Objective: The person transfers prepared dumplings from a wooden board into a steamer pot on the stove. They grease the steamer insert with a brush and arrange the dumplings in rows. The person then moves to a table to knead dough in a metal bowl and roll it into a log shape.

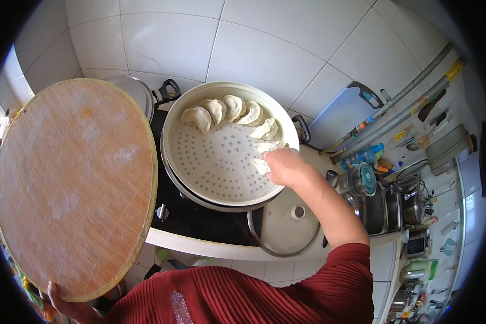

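My right hand [285, 165] reaches into a round steamer pot [174, 178] with a perforated base, its fingers around a raw dumpling [261, 165] at the right side. Several pleated dumplings [235, 107] curve along the back and right wall, one of them touching or close to my fingers. At the lower left, my left hand [67, 303] grips the near rim of a large round slatted tray [77, 178], dusted with flour and tilted up. Its fingers behind the tray are hidden.
The pot stands on a black cooktop [214, 227] with a knob [162, 212]. A glass lid [287, 231] lies at the counter's front edge. Behind the tray is a lidded pan [133, 91]. A blue cutting board [340, 107], metal pipes [397, 109] and a sink [374, 218] are to the right.
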Available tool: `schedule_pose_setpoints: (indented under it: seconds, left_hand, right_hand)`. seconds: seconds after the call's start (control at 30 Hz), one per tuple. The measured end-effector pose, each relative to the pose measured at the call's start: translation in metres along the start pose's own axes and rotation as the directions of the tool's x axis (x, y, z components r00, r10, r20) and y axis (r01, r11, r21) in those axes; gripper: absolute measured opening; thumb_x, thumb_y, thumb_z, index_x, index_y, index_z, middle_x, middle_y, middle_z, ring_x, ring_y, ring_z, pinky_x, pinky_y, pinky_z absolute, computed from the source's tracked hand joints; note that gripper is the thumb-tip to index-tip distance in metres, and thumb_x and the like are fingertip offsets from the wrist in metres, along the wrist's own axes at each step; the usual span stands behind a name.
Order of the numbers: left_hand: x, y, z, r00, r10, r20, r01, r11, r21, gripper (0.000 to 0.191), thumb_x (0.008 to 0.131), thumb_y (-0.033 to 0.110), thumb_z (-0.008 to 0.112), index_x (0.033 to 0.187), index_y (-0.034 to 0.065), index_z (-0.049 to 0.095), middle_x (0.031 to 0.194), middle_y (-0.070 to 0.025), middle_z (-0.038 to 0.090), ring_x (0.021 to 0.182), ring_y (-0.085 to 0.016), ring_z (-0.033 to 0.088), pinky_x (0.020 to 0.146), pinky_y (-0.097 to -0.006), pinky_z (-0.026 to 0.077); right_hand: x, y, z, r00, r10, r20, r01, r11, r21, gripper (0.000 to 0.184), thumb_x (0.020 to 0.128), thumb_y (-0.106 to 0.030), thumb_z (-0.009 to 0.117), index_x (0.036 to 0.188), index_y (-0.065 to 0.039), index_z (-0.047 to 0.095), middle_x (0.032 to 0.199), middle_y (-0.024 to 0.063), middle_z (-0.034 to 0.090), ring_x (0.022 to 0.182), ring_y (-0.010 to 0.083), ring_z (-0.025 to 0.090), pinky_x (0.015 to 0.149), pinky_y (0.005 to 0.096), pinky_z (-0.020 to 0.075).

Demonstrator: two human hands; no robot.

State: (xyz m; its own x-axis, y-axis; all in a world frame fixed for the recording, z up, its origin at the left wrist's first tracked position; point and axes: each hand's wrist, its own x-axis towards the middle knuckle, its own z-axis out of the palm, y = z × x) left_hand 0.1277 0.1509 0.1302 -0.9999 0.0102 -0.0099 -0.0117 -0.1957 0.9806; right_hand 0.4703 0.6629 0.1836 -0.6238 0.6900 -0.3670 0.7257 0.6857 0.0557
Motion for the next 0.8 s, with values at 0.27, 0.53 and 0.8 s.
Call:
schedule_pose_setpoints:
  seconds: [0.27, 0.53, 0.8]
  left_hand:
    - [0.006, -0.010, -0.022, 0.765, 0.582, 0.278, -0.645, 0.687, 0.335, 0.033, 0.093, 0.008, 0.048, 0.126, 0.0030, 0.044, 0.129, -0.0133, 0.044, 0.116, -0.025, 0.046, 0.101, -0.0392, 0.038]
    - [-0.009, -0.007, -0.030, 0.680, 0.662, 0.314, -0.730, 0.569, 0.379, 0.035, 0.092, 0.008, 0.050, 0.126, 0.0027, 0.044, 0.129, -0.0143, 0.044, 0.119, -0.027, 0.044, 0.102, -0.0389, 0.037]
    - [-0.015, 0.003, -0.043, 0.775, 0.595, 0.215, -0.631, 0.703, 0.328, 0.034, 0.090, 0.009, 0.053, 0.122, -0.0001, 0.048, 0.123, -0.0144, 0.048, 0.114, -0.026, 0.047, 0.098, -0.0376, 0.041]
  right_hand:
    - [-0.010, 0.003, 0.000, 1.000, 0.000, -0.010, 0.000, 1.000, -0.002, 0.034, 0.075, -0.024, 0.068, 0.103, -0.005, 0.062, 0.091, 0.0155, 0.065, 0.088, 0.0313, 0.063, 0.078, 0.0418, 0.0491]
    - [-0.001, 0.011, 0.013, 0.997, -0.052, -0.056, 0.052, 0.999, 0.008, 0.035, 0.072, -0.024, 0.069, 0.100, -0.004, 0.063, 0.088, 0.0175, 0.065, 0.087, 0.0327, 0.063, 0.077, 0.0420, 0.0492]
    - [-0.098, 0.071, 0.029, 0.772, 0.405, -0.490, -0.027, 0.791, 0.611, 0.040, 0.078, -0.033, 0.067, 0.104, -0.003, 0.062, 0.084, 0.0167, 0.066, 0.079, 0.0296, 0.065, 0.070, 0.0388, 0.0509]
